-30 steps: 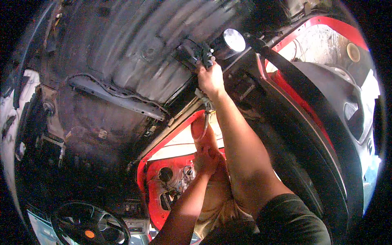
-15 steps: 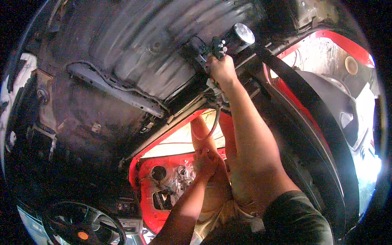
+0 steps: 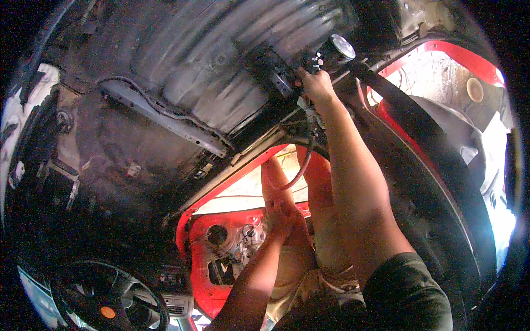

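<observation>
From my remote seat, I see my right hand (image 3: 318, 85) curled around the spray tool (image 3: 316, 64) at far right of centre, beside a ribbed panel (image 3: 190, 69) seemingly mostly darkened, paler streaks showing, while my left hand (image 3: 277, 220) rests on the leg (image 3: 298, 231), grip unclear.

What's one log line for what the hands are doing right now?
right hand: gripping dark tool, near ribbed dark panel | left hand: resting on leg | hose: curving below tool
</observation>
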{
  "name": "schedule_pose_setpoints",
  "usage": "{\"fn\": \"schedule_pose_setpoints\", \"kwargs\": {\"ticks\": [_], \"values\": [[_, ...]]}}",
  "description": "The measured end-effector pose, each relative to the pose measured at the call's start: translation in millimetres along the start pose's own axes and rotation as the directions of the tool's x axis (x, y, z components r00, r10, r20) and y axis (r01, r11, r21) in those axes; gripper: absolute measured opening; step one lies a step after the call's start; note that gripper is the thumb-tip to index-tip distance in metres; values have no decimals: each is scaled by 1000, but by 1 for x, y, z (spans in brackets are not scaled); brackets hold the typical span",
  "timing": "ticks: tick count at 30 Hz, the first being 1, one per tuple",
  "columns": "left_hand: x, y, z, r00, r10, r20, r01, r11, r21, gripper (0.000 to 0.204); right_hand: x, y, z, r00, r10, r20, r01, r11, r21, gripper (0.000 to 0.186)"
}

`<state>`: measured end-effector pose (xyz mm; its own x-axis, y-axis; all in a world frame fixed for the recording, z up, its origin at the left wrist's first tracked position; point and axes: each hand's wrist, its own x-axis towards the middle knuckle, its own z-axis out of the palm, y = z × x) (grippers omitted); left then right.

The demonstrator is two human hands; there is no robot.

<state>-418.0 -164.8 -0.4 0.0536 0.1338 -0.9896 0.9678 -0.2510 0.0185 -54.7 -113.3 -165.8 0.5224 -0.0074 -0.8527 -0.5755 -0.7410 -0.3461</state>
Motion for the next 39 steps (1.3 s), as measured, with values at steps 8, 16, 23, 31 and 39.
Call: {"fn": "schedule_pose_setpoints", "kwargs": {"ticks": [8,16,23,31,39], "values": [[-4,7,-32,994,-37,106,21,989,149,74,-28,-19,-8,991,-131,-8,131,984,124,28],[-9,-4,-34,999,45,29,-49,985,165,75,-37,-10,-25,989,-144,-39,134,972,-193,24],[-8,-5,-43,997,45,66,-49,997,65,72,-40,24,-39,950,-309,-36,248,821,-514,32],[-2,-9,-46,992,-24,121,20,999,38,71,-34,18,-41,956,-277,-96,172,794,-584,33],[-7,-7,-60,997,15,72,-19,998,53,70,-90,37,-20,978,-204,-32,180,918,-354,24]]}}
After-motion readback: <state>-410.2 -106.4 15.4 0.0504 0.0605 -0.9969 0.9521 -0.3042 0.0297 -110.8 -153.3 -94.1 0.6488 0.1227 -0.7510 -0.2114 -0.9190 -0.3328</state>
